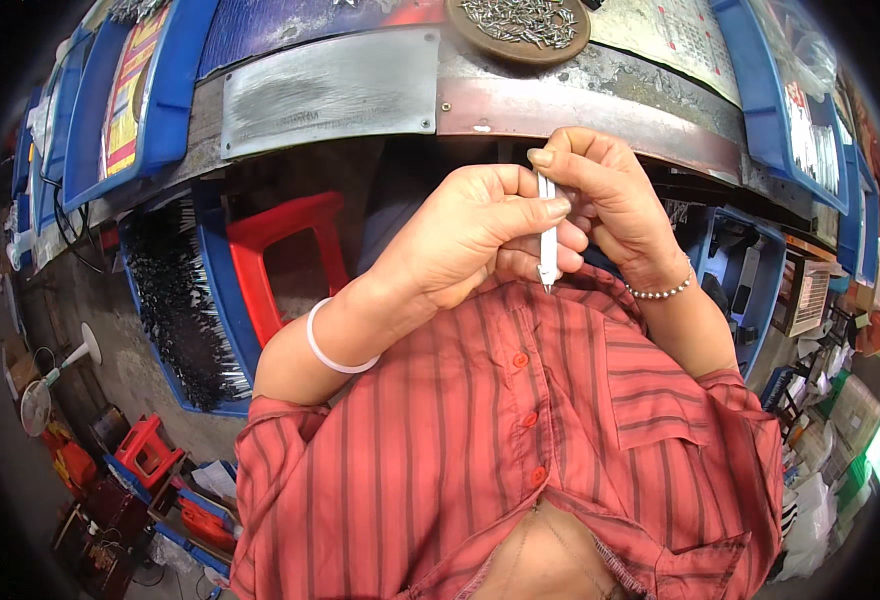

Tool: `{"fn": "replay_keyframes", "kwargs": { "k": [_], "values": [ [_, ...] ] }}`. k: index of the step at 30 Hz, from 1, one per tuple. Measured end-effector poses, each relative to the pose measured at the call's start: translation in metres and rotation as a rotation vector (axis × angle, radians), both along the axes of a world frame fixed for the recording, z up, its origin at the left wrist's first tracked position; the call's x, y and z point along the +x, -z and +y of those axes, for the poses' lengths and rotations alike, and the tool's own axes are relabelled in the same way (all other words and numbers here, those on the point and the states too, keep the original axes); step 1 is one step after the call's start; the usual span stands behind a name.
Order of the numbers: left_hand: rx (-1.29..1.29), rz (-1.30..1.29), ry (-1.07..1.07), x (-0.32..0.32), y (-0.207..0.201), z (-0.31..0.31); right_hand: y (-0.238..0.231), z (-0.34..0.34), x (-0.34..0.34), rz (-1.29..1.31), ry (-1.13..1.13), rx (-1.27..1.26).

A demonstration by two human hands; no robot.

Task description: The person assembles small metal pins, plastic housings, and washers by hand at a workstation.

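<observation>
A slim white pen point(548, 250) is held between both hands, in front of the striped red shirt. Its pointed metal tip faces my body. My left hand point(480, 225) pinches the barrel between thumb and forefinger, its other fingers curled beneath. My right hand point(615, 195) closes on the far end of the pen, thumb and forefinger together at the top. Fingers partly cover the barrel, so the far end is not fully visible. Beyond the hands, a round brown dish point(505, 52) on the bench holds a heap of small silvery metal parts point(525, 20).
The bench edge carries a bare metal plate point(330, 95). Blue bins stand at the left point(168, 110) and right point(785, 130). Below the bench are a blue crate point(245, 335) full of black-and-white slender parts, a red stool point(260, 225) and another blue crate point(765, 300).
</observation>
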State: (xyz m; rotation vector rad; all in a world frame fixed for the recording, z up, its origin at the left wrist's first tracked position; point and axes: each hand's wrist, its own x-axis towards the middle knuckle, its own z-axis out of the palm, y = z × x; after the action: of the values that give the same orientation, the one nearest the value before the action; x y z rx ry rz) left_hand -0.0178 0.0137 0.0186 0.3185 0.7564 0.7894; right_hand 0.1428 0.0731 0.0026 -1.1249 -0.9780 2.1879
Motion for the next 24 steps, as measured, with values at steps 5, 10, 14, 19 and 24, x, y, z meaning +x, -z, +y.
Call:
{"fn": "replay_keyframes", "kwargs": {
  "k": [5, 10, 14, 19, 24],
  "values": [
    [0.037, 0.042, -0.014, 0.001, -0.005, -0.003, -0.006, -0.003, -0.003, 0.000, 0.014, 0.046],
    [0.056, 0.037, -0.025, 0.001, -0.009, -0.005, -0.008, -0.004, -0.005, -0.033, 0.018, 0.126],
    [0.071, 0.004, -0.054, 0.000, -0.010, -0.003, -0.008, 0.000, -0.008, -0.029, 0.024, 0.114],
    [0.055, -0.013, -0.107, 0.002, -0.009, 0.002, -0.014, 0.011, -0.008, 0.056, 0.009, 0.043],
    [0.025, -0.064, -0.239, 0.008, -0.008, 0.004, -0.028, 0.004, -0.016, 0.053, 0.100, 0.163]
  ]
}}
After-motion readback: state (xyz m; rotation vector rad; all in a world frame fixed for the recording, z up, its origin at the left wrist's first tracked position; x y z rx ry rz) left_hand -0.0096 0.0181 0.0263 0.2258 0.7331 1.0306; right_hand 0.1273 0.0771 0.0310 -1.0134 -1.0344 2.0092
